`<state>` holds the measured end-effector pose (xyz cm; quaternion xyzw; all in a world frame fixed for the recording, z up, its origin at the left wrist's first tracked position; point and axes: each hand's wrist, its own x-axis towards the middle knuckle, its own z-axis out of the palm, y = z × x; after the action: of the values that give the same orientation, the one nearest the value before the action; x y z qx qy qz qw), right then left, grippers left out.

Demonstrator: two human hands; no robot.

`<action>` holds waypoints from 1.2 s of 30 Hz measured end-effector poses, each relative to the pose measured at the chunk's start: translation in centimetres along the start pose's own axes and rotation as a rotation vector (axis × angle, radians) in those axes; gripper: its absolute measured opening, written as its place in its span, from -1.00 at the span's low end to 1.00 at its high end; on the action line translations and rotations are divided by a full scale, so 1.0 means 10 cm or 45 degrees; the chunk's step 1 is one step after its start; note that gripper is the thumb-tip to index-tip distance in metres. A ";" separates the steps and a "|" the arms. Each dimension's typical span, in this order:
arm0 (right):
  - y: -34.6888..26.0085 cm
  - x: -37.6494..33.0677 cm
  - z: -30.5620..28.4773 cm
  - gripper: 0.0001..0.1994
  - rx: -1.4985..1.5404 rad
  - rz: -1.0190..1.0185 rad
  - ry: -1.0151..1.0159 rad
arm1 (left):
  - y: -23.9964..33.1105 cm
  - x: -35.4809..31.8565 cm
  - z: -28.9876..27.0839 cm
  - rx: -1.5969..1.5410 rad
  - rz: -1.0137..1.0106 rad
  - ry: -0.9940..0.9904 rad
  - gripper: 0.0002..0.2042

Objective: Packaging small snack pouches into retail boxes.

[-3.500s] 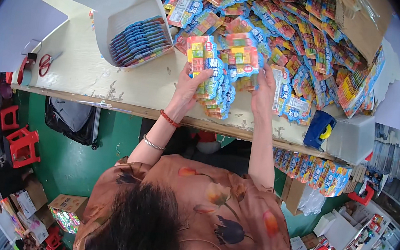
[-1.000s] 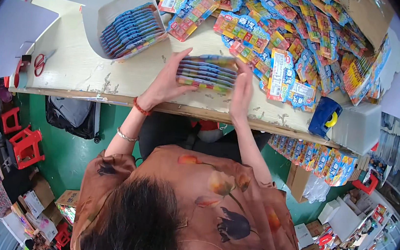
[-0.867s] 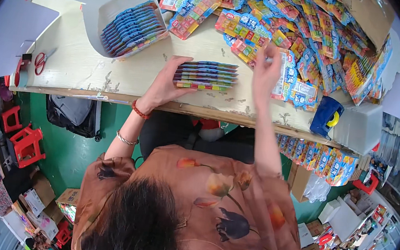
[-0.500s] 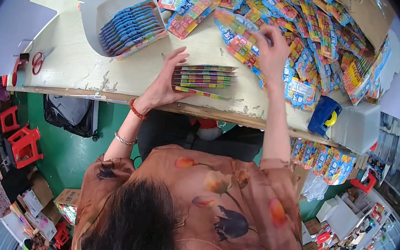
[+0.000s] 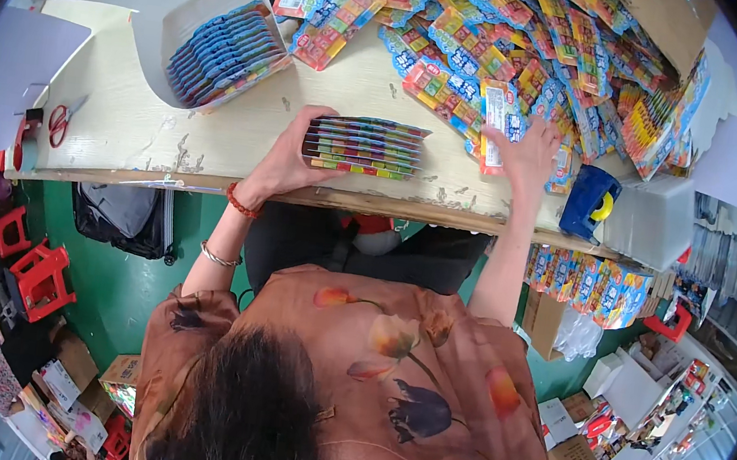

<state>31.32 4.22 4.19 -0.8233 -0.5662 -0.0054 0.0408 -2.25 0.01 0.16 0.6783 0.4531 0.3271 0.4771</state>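
Observation:
Near the table's front edge, my left hand is closed round the left end of a stack of blister packs with coloured blocks, standing on their long edges. Its thumb lies on the near side and its fingers reach round the far side. To the right, my right hand rests over the loose packs with its fingers spread. The thumb touches a blister pack with a white label, lying label up. A colourful blister pack lies just left of it.
A white box at the left holds a row of packs. A heap of loose packs covers the back right beside a cardboard box. Scissors lie far left; a blue tape dispenser stands right.
My right hand has come down and right from the middle of the heap, to a white-labelled pack lying differently now. The left hand's stack has turned slightly and shifted left in view.

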 end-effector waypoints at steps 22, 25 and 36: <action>-0.98 0.29 -0.24 -0.82 0.929 -1.638 -0.742 | 0.00 -0.05 -0.02 -0.010 0.248 0.014 0.00; -1.00 0.21 -0.09 -0.85 1.019 -1.503 -1.101 | 0.05 -0.08 -0.01 0.009 0.081 0.075 0.21; -0.36 0.10 0.08 -0.46 0.145 -0.517 -0.325 | 0.10 -0.04 -0.17 0.208 0.112 -0.192 0.10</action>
<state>28.31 6.53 3.70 -0.6829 -0.7201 0.1226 0.0133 -3.63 0.11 1.66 0.7568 0.4109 0.2579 0.4380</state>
